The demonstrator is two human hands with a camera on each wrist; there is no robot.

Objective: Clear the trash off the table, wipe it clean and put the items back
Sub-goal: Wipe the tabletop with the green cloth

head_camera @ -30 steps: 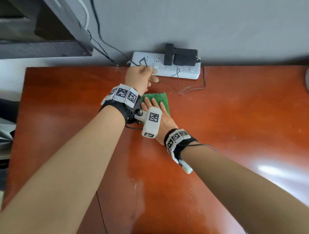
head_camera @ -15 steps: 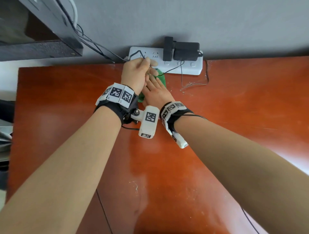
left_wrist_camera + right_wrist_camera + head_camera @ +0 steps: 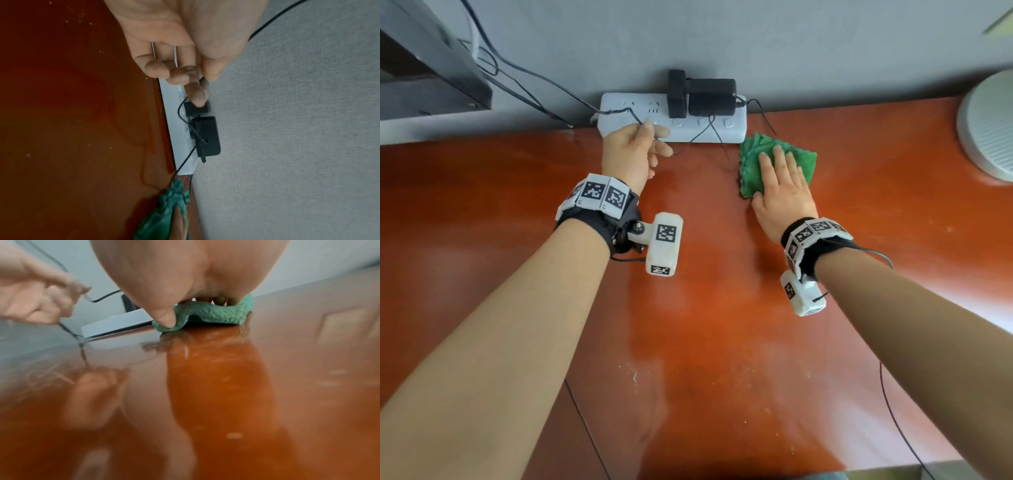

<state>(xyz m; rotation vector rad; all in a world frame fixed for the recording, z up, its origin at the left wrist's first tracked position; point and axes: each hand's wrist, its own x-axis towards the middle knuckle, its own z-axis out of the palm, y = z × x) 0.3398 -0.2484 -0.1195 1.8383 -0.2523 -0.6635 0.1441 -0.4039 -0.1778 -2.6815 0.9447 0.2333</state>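
The left hand [image 3: 631,152] pinched the thin black cable [image 3: 690,140] clear, judging by position, so the flat-fingered right hand [image 3: 784,186] could press the folded green cloth [image 3: 751,171] across the glossy red-brown table [image 3: 722,325].

Bright even daylight, glare on the glossy table [image 3: 962,318], blurred wrist views, wide-angle edge bending.

There's a white power strip [image 3: 674,120] shoved up against the grey wall [image 3: 756,41], with two black adapters [image 3: 702,94] plugged into it. Thin black cables [image 3: 524,75] trail off left. Some round white thing [image 3: 988,126] sits at the far right, cut off by the frame.
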